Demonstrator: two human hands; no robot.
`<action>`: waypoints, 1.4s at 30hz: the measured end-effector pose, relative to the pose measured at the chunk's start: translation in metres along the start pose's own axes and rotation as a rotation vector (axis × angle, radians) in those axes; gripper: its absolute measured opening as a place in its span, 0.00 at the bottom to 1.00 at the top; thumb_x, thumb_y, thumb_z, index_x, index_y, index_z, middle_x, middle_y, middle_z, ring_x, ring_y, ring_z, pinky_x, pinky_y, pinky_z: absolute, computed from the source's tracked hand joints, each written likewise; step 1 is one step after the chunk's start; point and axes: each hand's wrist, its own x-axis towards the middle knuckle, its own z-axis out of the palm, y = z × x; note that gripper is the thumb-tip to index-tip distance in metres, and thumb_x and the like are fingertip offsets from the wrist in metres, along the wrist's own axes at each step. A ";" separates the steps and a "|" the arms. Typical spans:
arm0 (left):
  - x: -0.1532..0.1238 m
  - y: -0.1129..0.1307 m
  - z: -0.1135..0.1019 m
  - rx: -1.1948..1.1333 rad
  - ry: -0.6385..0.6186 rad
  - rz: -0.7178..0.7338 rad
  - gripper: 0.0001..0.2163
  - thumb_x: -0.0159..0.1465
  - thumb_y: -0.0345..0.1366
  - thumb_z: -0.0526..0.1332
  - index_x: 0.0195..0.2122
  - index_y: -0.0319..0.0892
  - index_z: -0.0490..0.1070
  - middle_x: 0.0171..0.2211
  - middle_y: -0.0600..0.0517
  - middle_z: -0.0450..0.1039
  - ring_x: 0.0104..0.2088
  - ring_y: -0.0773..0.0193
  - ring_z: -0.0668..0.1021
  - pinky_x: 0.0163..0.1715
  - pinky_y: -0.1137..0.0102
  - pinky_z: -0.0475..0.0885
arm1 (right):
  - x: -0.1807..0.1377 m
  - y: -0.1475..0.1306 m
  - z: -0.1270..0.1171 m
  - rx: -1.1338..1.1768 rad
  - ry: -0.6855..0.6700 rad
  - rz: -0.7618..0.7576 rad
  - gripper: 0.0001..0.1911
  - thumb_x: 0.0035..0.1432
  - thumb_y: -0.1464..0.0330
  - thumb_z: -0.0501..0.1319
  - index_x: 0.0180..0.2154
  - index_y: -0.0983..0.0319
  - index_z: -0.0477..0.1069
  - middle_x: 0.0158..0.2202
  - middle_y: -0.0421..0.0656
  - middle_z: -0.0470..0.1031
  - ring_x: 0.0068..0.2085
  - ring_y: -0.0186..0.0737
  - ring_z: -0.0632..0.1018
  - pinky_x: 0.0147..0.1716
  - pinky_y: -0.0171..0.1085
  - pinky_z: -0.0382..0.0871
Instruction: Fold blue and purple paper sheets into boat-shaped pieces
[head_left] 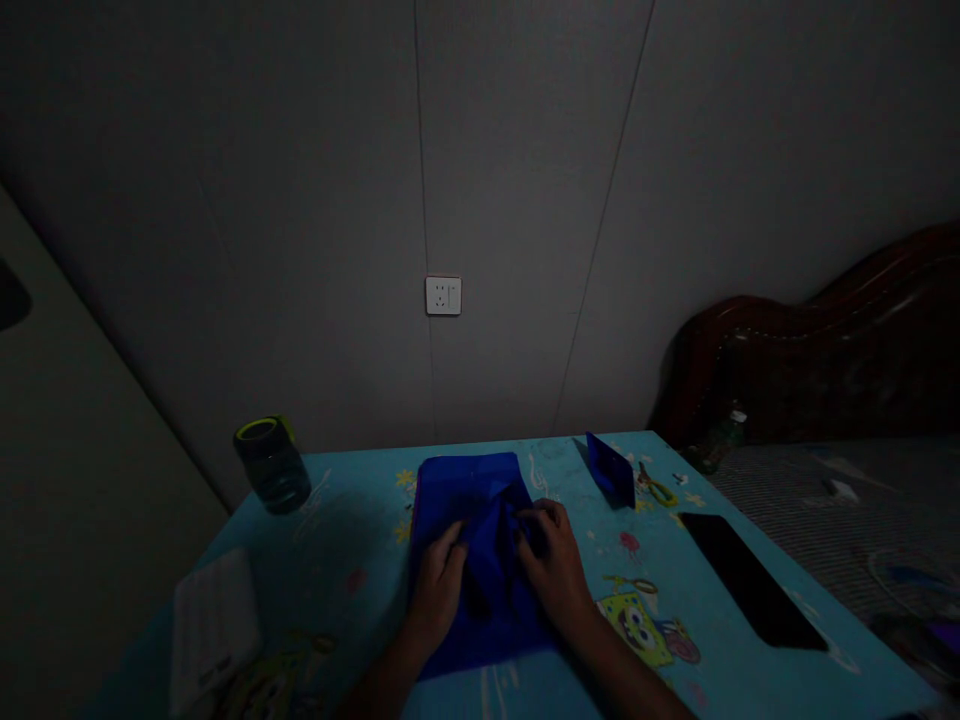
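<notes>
A flat blue sheet (468, 478) with rounded far corners lies on the table in front of me. Above it stands a folded, creased blue piece (489, 545); whether it is cloth or paper, or joined to the sheet below, I cannot tell. My left hand (437, 590) grips this folded piece at its left side, thumb on top and fingers partly hidden. On the other side, my right hand (551, 560) has its fingers curled and pinches the piece's right edge. Dim light hides detail in the folds.
The table has a light blue cartoon cover (360, 580). A dark bottle (274, 470) stands back left, near a white box-like object (214, 625). At right are a bent blue card-like piece (611, 470), yellow-green-handled pliers (658, 490) and a black flat slab (750, 580). Behind is a wall.
</notes>
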 end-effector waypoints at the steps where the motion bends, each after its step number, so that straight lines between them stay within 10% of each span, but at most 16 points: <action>1: 0.001 0.001 0.000 -0.006 -0.007 0.014 0.19 0.63 0.38 0.53 0.50 0.40 0.75 0.50 0.45 0.78 0.54 0.54 0.77 0.56 0.59 0.69 | 0.000 0.001 -0.001 0.016 -0.003 0.001 0.11 0.58 0.70 0.57 0.43 0.59 0.73 0.45 0.48 0.72 0.48 0.47 0.75 0.48 0.44 0.70; 13: 0.005 0.007 -0.008 -0.325 0.082 -0.127 0.15 0.56 0.40 0.62 0.43 0.41 0.78 0.45 0.44 0.81 0.51 0.49 0.78 0.52 0.59 0.71 | 0.013 0.005 -0.018 0.878 -0.057 0.566 0.18 0.52 0.60 0.67 0.44 0.59 0.74 0.37 0.44 0.82 0.39 0.50 0.81 0.36 0.41 0.73; 21: 0.004 0.016 -0.008 -0.709 -0.084 -0.275 0.22 0.48 0.44 0.74 0.43 0.40 0.77 0.42 0.44 0.82 0.45 0.49 0.81 0.48 0.59 0.73 | 0.022 0.001 -0.036 1.140 -0.153 0.634 0.16 0.49 0.58 0.72 0.37 0.61 0.78 0.31 0.44 0.83 0.31 0.45 0.81 0.31 0.37 0.71; 42: 0.020 0.023 -0.041 -0.596 0.061 -0.251 0.23 0.49 0.42 0.73 0.44 0.40 0.76 0.40 0.45 0.83 0.44 0.48 0.82 0.47 0.56 0.75 | 0.036 0.048 -0.082 0.793 0.129 0.638 0.25 0.44 0.56 0.73 0.41 0.62 0.76 0.31 0.44 0.84 0.30 0.48 0.83 0.34 0.42 0.75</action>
